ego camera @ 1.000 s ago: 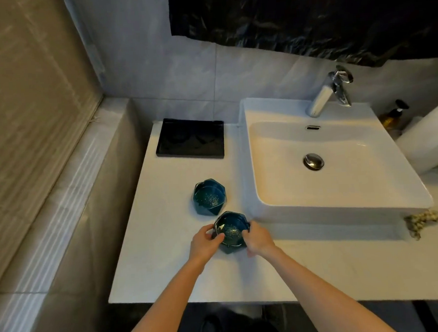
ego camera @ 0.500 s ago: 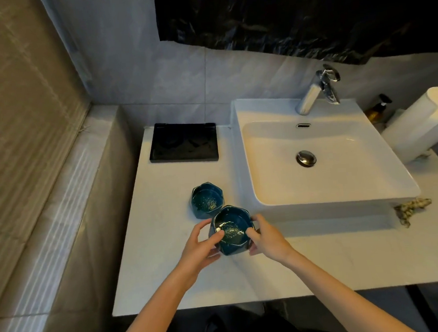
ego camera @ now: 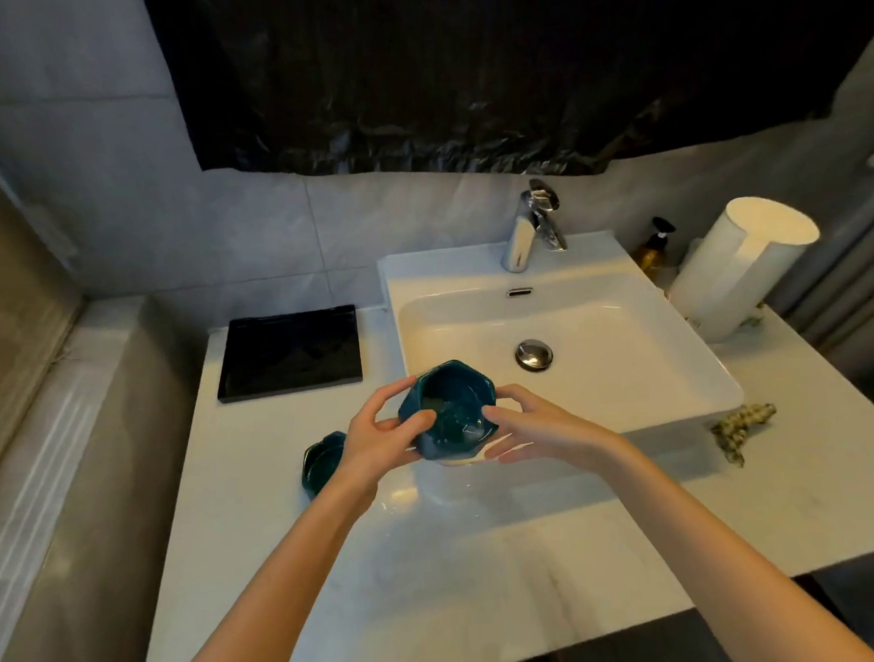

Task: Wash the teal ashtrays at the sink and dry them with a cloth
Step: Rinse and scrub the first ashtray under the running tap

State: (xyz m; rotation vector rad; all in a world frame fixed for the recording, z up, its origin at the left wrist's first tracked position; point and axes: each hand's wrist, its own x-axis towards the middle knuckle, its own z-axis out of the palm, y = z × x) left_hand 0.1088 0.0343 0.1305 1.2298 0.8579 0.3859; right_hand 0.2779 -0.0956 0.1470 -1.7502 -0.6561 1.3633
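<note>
So both hands have one teal ashtray (ego camera: 450,412) between them, mid-frame, up off the table (ego camera: 439,561) and over the front left corner of the sink (ego camera: 632,370), its bowl tipped toward the camera. The left hand (ego camera: 380,439) curls round its left side, thumb on the rim. The right hand (ego camera: 533,427) pinches the right edge, with looser fingers underneath. The second ashtray (ego camera: 322,460) sits on the table just left of the left wrist. The amber pump bottle (ego camera: 653,253) at the upper right has a label too small to read.
</note>
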